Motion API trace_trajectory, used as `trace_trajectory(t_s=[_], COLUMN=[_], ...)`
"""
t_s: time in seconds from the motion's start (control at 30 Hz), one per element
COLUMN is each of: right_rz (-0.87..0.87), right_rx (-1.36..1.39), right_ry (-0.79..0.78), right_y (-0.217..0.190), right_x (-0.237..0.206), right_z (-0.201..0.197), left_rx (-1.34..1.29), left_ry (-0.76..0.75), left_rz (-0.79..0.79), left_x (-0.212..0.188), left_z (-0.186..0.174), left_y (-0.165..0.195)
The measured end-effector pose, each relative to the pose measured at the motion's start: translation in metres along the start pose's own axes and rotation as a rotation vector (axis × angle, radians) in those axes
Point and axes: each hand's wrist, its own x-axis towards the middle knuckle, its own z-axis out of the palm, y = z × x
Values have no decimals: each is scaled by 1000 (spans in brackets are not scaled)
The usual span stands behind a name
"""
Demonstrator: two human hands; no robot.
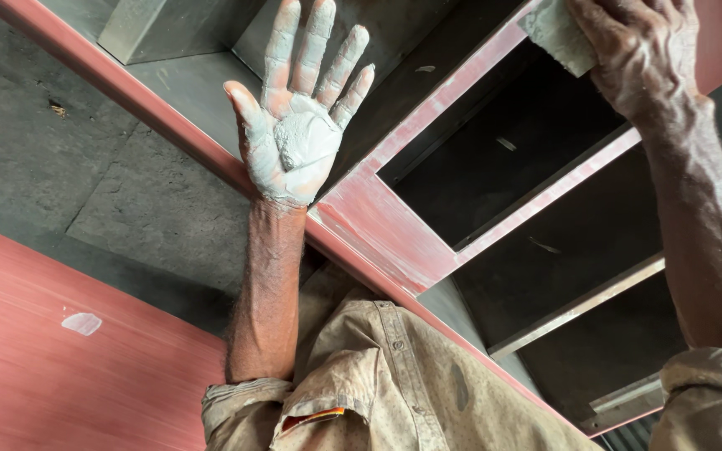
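1. The left hand (pixel 298 125) was held palm-up with fingers spread wide, and a lump of grey putty (pixel 307 138) was carried on the palm.
2. The right hand (pixel 641 54) was closed around a pale sanding block (pixel 557 33), which was pressed against the red cabinet frame (pixel 386 234).
3. A grey concrete floor (pixel 60 150) was seen beneath.

Left hand (pixel 298 125) raised, palm up, fingers spread, coated pale grey; right hand (pixel 641 50) curled, knuckles up, forearm extended; sleeves rolled at both elbows.
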Motion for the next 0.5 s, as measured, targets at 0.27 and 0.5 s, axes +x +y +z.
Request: trace_trajectory(t_s=[0.27,0.5], right_rz=[-22,0], right_rx=[46,27], right_ry=[25,-24], right_y=[-7,-1], right_x=[11,5], right_z=[2,7], left_rx=[12,60], left_ry=[6,17], left_rz=[0,0], left_x=[-1,-2], left_z=[6,7], left_y=[2,3])
